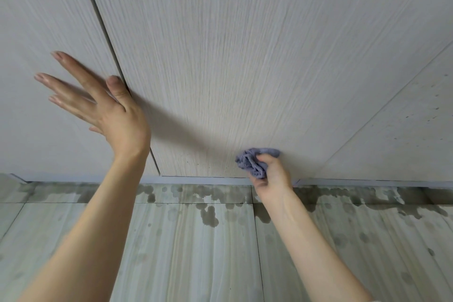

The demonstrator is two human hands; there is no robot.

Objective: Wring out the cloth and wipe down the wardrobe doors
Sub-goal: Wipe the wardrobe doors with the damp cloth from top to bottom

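Right hand (272, 176) has its grip closed around one cloth (255, 160), fingers curled over the bunched fabric and pressing it against the middle door (245, 56), low down, close to that door's bottom edge. The cloth is lavender-blue, soft and looped like terry, crumpled into a wad that sticks out above and to the left of the knuckles.

Left hand (115, 115) is spread wide and holds nothing: fingers straight and fanned, laid against the left door (36, 32), with the thumb lying along the dark seam (103, 29) between that door and the middle one. Whether the palm itself touches the panel cannot be told. It throws a broad soft shadow across the middle door toward the cloth.

Three door panels show, all flat, pale grey-white with fine vertical wood-grain streaks. The right door (404, 125) is flecked with small dark spots. Two narrow seams part the three.

Below the doors' bottom edges runs a thin grey plinth (196, 180), then the floor (196, 240): large pale grey-green tiles with streaked grain and thin dark joints. Dark wet blotches lie on the tiles in a ragged band along the plinth, with scattered drops farther out.
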